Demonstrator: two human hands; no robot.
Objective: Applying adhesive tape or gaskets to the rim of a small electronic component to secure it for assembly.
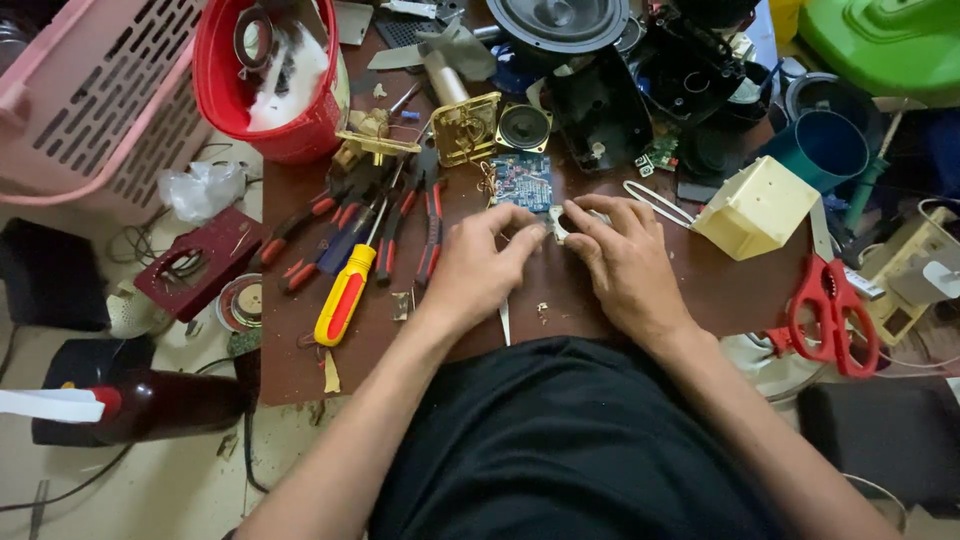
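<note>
My left hand and my right hand meet over a brown worktable, both pinching a small pale part between their fingertips. Most of the part is hidden by my fingers. Just beyond my hands lies a blue circuit board. A small round speaker and a brass-coloured metal frame sit behind the board.
Left of my hands lie a yellow-and-red screwdriver and several red-handled pliers. A red bucket and pink basket stand at back left. A cream box, red scissors and a teal cup are on the right.
</note>
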